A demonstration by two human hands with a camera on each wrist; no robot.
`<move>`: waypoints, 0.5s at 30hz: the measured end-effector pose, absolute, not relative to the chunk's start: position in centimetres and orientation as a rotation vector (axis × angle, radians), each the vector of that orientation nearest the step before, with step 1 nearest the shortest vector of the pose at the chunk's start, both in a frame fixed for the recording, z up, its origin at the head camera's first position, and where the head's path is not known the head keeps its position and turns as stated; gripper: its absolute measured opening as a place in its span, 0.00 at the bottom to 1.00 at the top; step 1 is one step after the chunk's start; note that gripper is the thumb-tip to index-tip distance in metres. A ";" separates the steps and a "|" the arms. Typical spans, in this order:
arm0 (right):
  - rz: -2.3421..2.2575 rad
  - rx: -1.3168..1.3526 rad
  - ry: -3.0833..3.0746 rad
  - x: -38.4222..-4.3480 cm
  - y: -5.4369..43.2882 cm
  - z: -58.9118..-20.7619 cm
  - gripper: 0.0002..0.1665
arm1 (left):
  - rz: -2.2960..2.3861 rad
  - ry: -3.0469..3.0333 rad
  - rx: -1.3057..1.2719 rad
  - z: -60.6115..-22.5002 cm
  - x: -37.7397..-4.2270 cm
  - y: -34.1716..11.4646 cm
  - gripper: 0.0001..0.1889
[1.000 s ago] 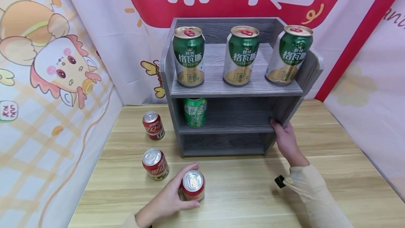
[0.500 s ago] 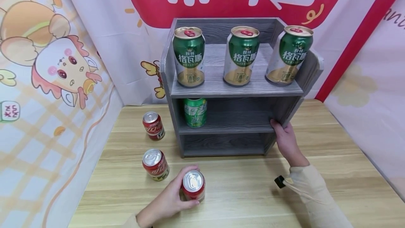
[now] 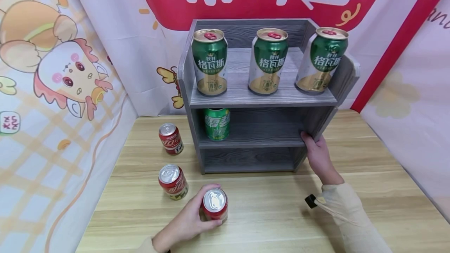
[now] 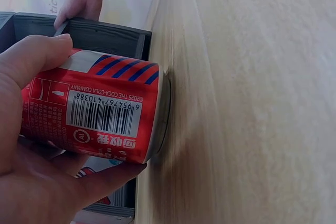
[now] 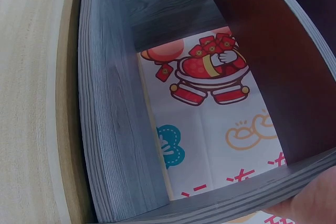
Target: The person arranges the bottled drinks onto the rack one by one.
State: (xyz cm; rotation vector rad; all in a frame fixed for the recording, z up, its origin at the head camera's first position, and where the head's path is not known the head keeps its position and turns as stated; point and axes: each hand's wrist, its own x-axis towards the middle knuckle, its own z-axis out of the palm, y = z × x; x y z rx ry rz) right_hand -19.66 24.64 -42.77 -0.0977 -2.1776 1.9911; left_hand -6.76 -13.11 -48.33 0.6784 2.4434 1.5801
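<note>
My left hand (image 3: 191,218) holds a red cola can (image 3: 215,206) low at the front of the table, thumb on one side and fingers on the other. Its barcode side faces the left wrist view, and its base is right at the wood. With my right hand (image 3: 318,157) I grip the right side panel of a grey wooden shelf (image 3: 263,143), thumb at the middle board's end; the other fingers are mostly hidden behind the panel. In the right wrist view only a bit of that hand (image 5: 312,200) shows beside the shelf edge.
Two more red cola cans, one nearer (image 3: 173,182) and one farther back (image 3: 170,139), stand left of the shelf. Three green-and-gold cans (image 3: 268,61) line the top board. A green can (image 3: 217,124) stands at the middle level's left. Printed cloth (image 3: 151,50) hangs behind.
My left thumb and fingers have closed in on the cola can, which stays in place. The right hand keeps its hold on the shelf.
</note>
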 end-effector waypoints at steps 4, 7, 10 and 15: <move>2.002 -0.091 -2.170 -19.6 24.6 -42.7 0.20 | 1.598 2.457 0.699 -48.5 -6.8 -13.1 0.42; 2.004 -0.094 -2.179 -19.7 24.6 -42.7 0.23 | 1.606 2.446 0.670 -48.4 -7.0 -13.0 0.41; 1.998 -0.113 -2.193 -19.7 24.7 -42.8 0.25 | 1.613 2.423 0.624 -48.2 -7.1 -12.9 0.41; 1.992 -0.121 -2.185 -19.7 24.6 -42.8 0.22 | 1.602 2.414 0.559 -47.7 -7.3 -12.7 0.42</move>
